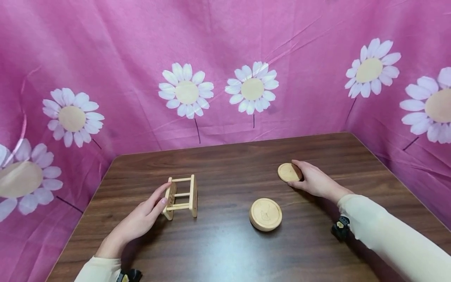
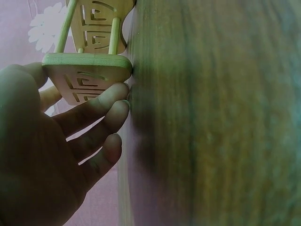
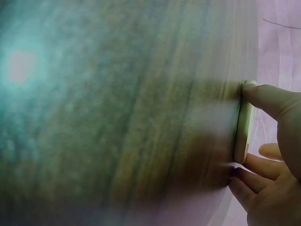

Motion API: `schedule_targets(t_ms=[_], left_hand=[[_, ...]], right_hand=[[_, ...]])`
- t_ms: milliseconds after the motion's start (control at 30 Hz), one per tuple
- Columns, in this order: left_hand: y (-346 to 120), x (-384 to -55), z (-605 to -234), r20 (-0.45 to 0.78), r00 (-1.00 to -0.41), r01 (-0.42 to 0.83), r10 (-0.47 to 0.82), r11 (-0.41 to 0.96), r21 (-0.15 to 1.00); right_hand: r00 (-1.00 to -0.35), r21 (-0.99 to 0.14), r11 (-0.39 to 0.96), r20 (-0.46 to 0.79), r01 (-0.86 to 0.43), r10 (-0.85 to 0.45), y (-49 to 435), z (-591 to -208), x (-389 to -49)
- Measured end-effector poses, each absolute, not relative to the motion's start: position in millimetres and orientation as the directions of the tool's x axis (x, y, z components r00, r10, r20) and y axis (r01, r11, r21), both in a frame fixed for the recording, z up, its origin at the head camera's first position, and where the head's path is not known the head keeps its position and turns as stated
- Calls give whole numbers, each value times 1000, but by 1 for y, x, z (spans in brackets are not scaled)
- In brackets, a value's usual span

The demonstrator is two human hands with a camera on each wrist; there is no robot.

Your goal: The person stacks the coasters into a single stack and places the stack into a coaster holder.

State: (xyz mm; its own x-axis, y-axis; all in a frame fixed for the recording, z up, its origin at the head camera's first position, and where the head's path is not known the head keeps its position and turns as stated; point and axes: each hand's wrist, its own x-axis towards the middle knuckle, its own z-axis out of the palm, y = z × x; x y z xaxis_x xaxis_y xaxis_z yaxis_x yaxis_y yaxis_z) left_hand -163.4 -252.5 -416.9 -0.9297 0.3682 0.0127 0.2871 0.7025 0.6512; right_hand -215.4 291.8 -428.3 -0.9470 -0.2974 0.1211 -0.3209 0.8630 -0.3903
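In the head view, your right hand (image 1: 316, 181) pinched a round coaster (image 1: 287, 172) by its rim, far off to the right. A stack of coasters (image 1: 266, 214) sat nearer you. Your left hand (image 1: 141, 216), fingers loosely spread, touched the left side of the rack (image 1: 193, 196). In the left wrist view, the rack looked stiff, light and easy to tip; its side board seemed best to hold. In the right wrist view, the coaster looked thin, hard, maybe slippery.

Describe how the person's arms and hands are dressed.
The left hand and right hand are bare, without gloves. Plain cream sleeves cover the forearms, left sleeve and right sleeve. A small black device with a yellowish patch sits at the left wrist and right wrist.
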Motion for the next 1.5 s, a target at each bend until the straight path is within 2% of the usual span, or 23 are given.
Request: schedule_targets(t_ms=[567, 1133, 1500], left_hand=[[-252, -164, -418, 11, -931, 286, 365, 708, 646], [-250, -164, -417, 22, -933, 290, 359, 713, 638], [-250, -162, -416, 20, -934, 285, 356, 714, 640]], right_hand=[[-949, -423, 850, 138, -315, -283, 297, -426, -211], [-899, -494, 752, 273, -436, -342, 279, -405, -168], [-824, -387, 741, 398, -549, -402, 265, -395, -140]])
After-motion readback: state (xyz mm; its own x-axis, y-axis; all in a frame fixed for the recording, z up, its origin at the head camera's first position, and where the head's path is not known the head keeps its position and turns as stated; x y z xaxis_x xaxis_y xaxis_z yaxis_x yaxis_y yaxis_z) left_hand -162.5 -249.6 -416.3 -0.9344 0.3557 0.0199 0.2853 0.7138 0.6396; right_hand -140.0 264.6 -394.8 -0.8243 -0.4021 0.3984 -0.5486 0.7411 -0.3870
